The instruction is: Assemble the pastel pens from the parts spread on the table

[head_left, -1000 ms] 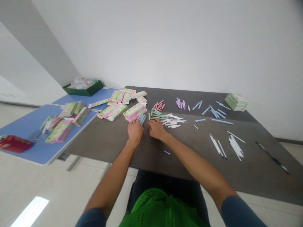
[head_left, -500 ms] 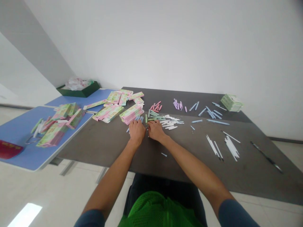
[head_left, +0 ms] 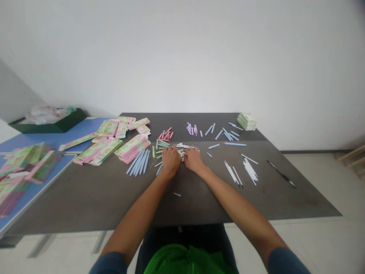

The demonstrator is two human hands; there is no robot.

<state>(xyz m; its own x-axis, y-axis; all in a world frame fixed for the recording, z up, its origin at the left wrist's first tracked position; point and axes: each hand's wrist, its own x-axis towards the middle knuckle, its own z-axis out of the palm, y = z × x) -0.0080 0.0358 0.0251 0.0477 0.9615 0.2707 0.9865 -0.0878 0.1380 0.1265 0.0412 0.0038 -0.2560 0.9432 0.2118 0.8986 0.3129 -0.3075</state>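
Note:
Both my hands rest side by side on the dark grey table (head_left: 85,198). My left hand (head_left: 170,160) and my right hand (head_left: 194,159) curl over a small heap of white pen parts (head_left: 182,151) between them, fingers bent down onto it. Green pen parts (head_left: 161,144) lie just beyond my left hand. A row of light blue pen barrels (head_left: 139,161) lies to its left. What the fingers grip is hidden under the knuckles.
Pink-and-green flat cartons (head_left: 132,146) are spread at the back left, more on the blue table (head_left: 17,190). Pink (head_left: 166,134), purple (head_left: 192,129) and blue parts (head_left: 225,134) lie further back. White refills (head_left: 248,169), a black pen (head_left: 281,174), a green tray (head_left: 48,121).
My view has swung to the right. Both hands slid rightward from the blue barrels onto the white parts, leaving the blue barrels lying in a row at the left.

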